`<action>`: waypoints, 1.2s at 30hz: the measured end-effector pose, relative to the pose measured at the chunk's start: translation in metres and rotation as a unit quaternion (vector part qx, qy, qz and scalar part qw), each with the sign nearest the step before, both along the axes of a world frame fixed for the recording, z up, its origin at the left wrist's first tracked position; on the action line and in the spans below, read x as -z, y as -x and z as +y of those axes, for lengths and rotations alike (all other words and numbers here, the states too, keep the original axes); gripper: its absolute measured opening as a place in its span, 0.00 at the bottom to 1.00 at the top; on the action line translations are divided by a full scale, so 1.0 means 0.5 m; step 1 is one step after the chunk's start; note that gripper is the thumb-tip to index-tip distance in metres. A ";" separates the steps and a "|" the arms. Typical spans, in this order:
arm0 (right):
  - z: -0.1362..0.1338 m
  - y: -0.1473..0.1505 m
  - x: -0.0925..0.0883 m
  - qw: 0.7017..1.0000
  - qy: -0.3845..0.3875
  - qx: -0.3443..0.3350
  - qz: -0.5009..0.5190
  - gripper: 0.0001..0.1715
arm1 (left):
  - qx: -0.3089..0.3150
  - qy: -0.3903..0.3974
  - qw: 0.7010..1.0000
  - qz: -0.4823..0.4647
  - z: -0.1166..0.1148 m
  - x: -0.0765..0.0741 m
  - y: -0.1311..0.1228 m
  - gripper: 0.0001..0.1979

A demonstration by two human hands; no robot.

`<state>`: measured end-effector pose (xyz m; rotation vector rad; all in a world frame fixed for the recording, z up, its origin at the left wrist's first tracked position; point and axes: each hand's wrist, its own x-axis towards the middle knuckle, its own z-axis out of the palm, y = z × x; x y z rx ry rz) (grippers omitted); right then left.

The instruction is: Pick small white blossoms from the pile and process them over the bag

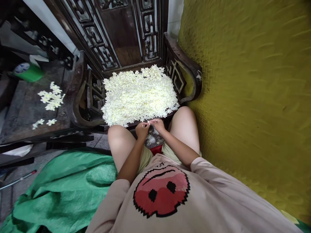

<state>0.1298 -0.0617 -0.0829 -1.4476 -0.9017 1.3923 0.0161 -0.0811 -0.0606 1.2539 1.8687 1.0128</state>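
My left hand [142, 130] and my right hand [157, 125] meet between my knees, fingers closed in a pinch. At their touching fingertips is a small white flower [148, 122], mostly hidden by the fingers. Just beyond the hands, a thick layer of white, star-shaped flowers [141, 95] covers the seat of a dark carved wooden chair [127, 42]. Some blossoms lie at the seat's front edge, close to my fingers. Below the hands, a few white flowers [152, 139] are scattered on the floor.
To the left, a dark wooden surface [19, 106] bears loose flowers [52, 97] and a green tape roll [29, 72]. The chair's curved armrests [194, 72] flank the seat. A yellow textured panel [247, 97] stands at right. Green sheeting [70, 191] lies at lower left.
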 end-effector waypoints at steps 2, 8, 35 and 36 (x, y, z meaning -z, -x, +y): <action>0.001 -0.001 0.002 1.000 -0.009 0.002 -0.015 0.10 | 0.000 0.031 0.999 -0.009 0.004 0.002 0.000 0.05; 0.002 -0.006 0.002 1.000 -0.020 0.007 0.001 0.11 | 0.017 0.069 0.986 -0.150 0.012 0.003 0.000 0.11; 0.000 0.001 -0.008 0.995 -0.019 -0.066 0.074 0.23 | -0.025 0.094 0.909 -0.404 0.016 0.015 0.013 0.18; 0.000 0.000 -0.010 0.994 -0.019 -0.068 0.078 0.24 | -0.026 0.092 0.908 -0.407 0.016 0.015 0.014 0.18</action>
